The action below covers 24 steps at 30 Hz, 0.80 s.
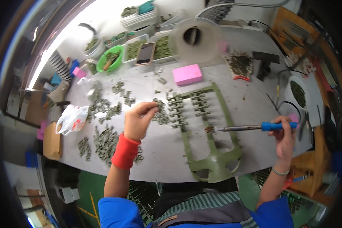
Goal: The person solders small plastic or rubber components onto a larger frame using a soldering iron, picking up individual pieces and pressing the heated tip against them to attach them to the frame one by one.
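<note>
broadly, a grey worktable [250, 102] curved under both hands, matte and scuffed. between the hands lay an olive-green plastic frame [212, 159], two long rails joined by a rounded foot near the person, its far end loaded with rows of small grey-green parts [188, 104]. beyond the frame sat a pink foam block [187, 74], soft-edged and rectangular. loose heaps of the same grey-green parts [104, 138] spread to the left of the left hand. the right hand [285, 138] was clenched around the blue grip of a soldering iron [250, 128], its metal shaft reaching leftward with the tip hovering over the frame's right rail. the left hand [137, 121], a red wristband [125, 151] below it, pinched something tiny between fingertips, too small to make out, just beside the loaded rows.
</note>
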Each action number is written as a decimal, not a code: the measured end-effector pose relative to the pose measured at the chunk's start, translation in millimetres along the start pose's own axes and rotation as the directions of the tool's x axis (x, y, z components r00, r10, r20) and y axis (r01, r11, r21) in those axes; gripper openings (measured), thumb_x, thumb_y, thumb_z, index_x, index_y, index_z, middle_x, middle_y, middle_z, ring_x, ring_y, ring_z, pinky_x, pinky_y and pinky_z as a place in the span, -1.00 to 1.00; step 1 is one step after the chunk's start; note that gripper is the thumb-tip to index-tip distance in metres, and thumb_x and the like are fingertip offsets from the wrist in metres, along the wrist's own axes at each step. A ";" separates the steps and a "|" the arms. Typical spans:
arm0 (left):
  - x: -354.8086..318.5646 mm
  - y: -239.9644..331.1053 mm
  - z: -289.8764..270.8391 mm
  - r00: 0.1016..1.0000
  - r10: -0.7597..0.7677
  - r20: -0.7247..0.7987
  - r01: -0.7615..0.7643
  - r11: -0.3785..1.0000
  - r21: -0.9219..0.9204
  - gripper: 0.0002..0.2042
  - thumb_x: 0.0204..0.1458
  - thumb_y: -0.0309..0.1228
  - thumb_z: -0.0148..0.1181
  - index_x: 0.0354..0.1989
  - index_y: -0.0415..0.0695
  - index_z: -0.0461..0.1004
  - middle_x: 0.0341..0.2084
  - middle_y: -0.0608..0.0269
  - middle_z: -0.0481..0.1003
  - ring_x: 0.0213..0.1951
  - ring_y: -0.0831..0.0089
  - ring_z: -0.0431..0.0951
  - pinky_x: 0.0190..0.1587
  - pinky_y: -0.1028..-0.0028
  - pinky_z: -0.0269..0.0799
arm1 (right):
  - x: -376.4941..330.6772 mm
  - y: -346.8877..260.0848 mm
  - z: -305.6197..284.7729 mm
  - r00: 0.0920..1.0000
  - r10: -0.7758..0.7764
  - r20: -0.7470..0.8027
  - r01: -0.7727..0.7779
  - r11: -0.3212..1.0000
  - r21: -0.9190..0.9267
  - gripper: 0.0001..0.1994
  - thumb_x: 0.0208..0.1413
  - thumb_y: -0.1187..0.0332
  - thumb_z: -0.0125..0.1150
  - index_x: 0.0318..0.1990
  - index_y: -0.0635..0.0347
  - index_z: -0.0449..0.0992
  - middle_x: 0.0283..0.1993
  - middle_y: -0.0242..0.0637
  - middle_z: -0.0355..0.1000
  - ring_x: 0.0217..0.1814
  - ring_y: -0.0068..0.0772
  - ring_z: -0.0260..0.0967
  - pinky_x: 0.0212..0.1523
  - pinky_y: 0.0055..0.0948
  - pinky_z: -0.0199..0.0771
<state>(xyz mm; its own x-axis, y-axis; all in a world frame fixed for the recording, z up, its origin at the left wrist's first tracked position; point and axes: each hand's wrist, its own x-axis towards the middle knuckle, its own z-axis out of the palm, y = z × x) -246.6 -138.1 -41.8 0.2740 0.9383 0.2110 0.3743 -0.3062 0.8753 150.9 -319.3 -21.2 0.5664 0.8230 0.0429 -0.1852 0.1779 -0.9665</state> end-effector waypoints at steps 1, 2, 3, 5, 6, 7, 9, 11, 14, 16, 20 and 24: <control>-4.7 16.2 16.8 0.995 0.073 0.062 -0.075 0.996 0.046 -0.84 -0.01 -0.60 0.28 -0.23 -0.28 0.56 -0.38 0.25 0.59 -0.30 0.55 0.59 -0.23 0.56 0.50 | 0.3 1.4 -0.2 1.000 -0.006 -0.022 0.006 1.000 -0.018 -0.79 0.21 0.28 0.09 -0.28 0.26 0.45 -0.35 -0.26 0.43 -0.50 -0.47 0.39 -0.49 -0.52 0.49; -8.3 30.3 33.9 0.982 0.144 0.122 -0.156 0.984 0.090 -0.84 -0.03 -0.60 0.29 -0.24 -0.26 0.57 -0.39 0.25 0.59 -0.32 0.54 0.59 -0.25 0.55 0.49 | 0.6 2.8 -0.4 1.000 0.004 -0.012 -0.004 1.000 -0.013 -0.80 0.21 0.28 0.10 -0.27 0.27 0.46 -0.35 -0.25 0.44 -0.50 -0.47 0.41 -0.48 -0.52 0.50; -12.6 39.4 49.9 0.972 0.194 0.135 -0.209 0.973 0.101 -0.83 -0.06 -0.61 0.30 -0.26 -0.23 0.58 -0.40 0.23 0.59 -0.33 0.48 0.58 -0.26 0.54 0.48 | 1.1 2.8 0.4 1.000 0.013 0.005 -0.013 1.000 -0.003 -0.80 0.21 0.29 0.10 -0.26 0.28 0.46 -0.35 -0.24 0.46 -0.50 -0.46 0.42 -0.47 -0.52 0.51; -14.1 47.5 72.9 0.914 0.371 0.163 -0.401 0.886 0.233 -0.82 -0.15 -0.60 0.34 -0.31 -0.17 0.58 -0.41 0.21 0.58 -0.35 0.32 0.54 -0.26 0.47 0.47 | 1.4 4.1 0.4 1.000 0.009 0.005 -0.009 1.000 -0.002 -0.80 0.21 0.30 0.10 -0.26 0.28 0.46 -0.36 -0.23 0.47 -0.50 -0.46 0.44 -0.46 -0.52 0.52; -13.2 45.0 84.8 0.906 0.395 0.151 -0.422 0.863 0.278 -0.80 -0.18 -0.55 0.36 -0.33 -0.11 0.59 -0.44 0.30 0.58 -0.32 0.32 0.49 -0.23 0.41 0.40 | 1.5 5.3 -0.5 1.000 0.012 0.012 -0.012 1.000 0.003 -0.80 0.22 0.30 0.10 -0.25 0.29 0.47 -0.36 -0.22 0.48 -0.50 -0.45 0.45 -0.45 -0.51 0.53; -13.6 44.6 92.8 0.908 0.387 0.158 -0.418 0.847 0.329 -0.81 -0.18 -0.52 0.37 -0.33 -0.08 0.60 -0.46 0.34 0.57 -0.31 0.35 0.47 -0.20 0.41 0.34 | 1.6 7.1 -0.2 1.000 0.008 0.004 -0.008 1.000 0.013 -0.81 0.22 0.31 0.10 -0.26 0.29 0.47 -0.36 -0.23 0.48 -0.50 -0.46 0.45 -0.44 -0.51 0.54; -12.6 44.9 103.7 0.908 0.383 0.169 -0.419 0.827 0.376 -0.82 -0.18 -0.49 0.38 -0.34 -0.05 0.61 -0.48 0.38 0.56 -0.29 0.38 0.45 -0.18 0.40 0.29 | 1.2 9.0 3.0 1.000 0.011 -0.003 -0.010 1.000 0.026 -0.80 0.22 0.31 0.10 -0.27 0.29 0.47 -0.36 -0.23 0.48 -0.50 -0.46 0.45 -0.44 -0.51 0.54; -10.5 38.8 113.2 0.905 0.393 0.166 -0.426 0.819 0.385 -0.83 -0.18 -0.44 0.39 -0.35 -0.01 0.61 -0.51 0.42 0.54 -0.28 0.41 0.41 -0.16 0.40 0.20 | 2.7 12.7 2.8 1.000 0.020 0.021 -0.020 0.999 0.039 -0.80 0.22 0.30 0.11 -0.27 0.29 0.48 -0.37 -0.23 0.48 -0.50 -0.46 0.46 -0.43 -0.51 0.55; -8.4 33.7 121.7 0.886 0.426 0.181 -0.462 0.784 0.415 -0.85 -0.17 -0.43 0.35 -0.38 0.02 0.59 -0.58 0.44 0.51 -0.33 0.39 0.40 -0.21 0.39 0.21 | 4.3 21.1 4.4 0.999 0.043 0.013 -0.044 0.996 0.071 -0.79 0.22 0.29 0.11 -0.27 0.30 0.48 -0.37 -0.23 0.49 -0.50 -0.48 0.47 -0.42 -0.51 0.56; -8.8 34.0 122.7 0.900 0.386 0.201 -0.435 0.795 0.422 -0.83 -0.19 -0.43 0.39 -0.36 0.00 0.62 -0.51 0.43 0.54 -0.32 0.41 0.40 -0.18 0.40 0.20 | 6.1 22.5 5.6 0.999 0.051 0.016 -0.052 0.996 0.072 -0.78 0.22 0.29 0.11 -0.29 0.30 0.49 -0.38 -0.23 0.49 -0.49 -0.49 0.48 -0.42 -0.52 0.56; -8.5 36.4 123.8 0.902 0.372 0.217 -0.431 0.794 0.429 -0.84 -0.19 -0.43 0.39 -0.37 0.00 0.61 -0.51 0.44 0.55 -0.32 0.41 0.40 -0.17 0.40 0.20 | 8.5 26.8 8.7 0.998 0.063 0.031 -0.066 0.995 0.078 -0.78 0.21 0.29 0.11 -0.30 0.31 0.49 -0.39 -0.23 0.50 -0.50 -0.49 0.47 -0.41 -0.52 0.56; -7.0 35.4 125.1 0.900 0.376 0.222 -0.436 0.793 0.426 -0.84 -0.19 -0.43 0.39 -0.38 0.00 0.61 -0.51 0.45 0.55 -0.33 0.42 0.40 -0.17 0.40 0.20 | 9.3 25.6 9.2 0.998 0.043 0.041 -0.046 0.996 0.080 -0.77 0.21 0.29 0.11 -0.31 0.32 0.49 -0.39 -0.23 0.50 -0.51 -0.48 0.47 -0.41 -0.52 0.56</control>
<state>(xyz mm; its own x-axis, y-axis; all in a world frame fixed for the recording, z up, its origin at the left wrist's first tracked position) -124.5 -175.6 -66.8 0.5835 0.6935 0.4225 0.5543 -0.7204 0.4169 144.0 -302.1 -43.2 0.5242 0.8515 0.0122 -0.2748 0.1826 -0.9440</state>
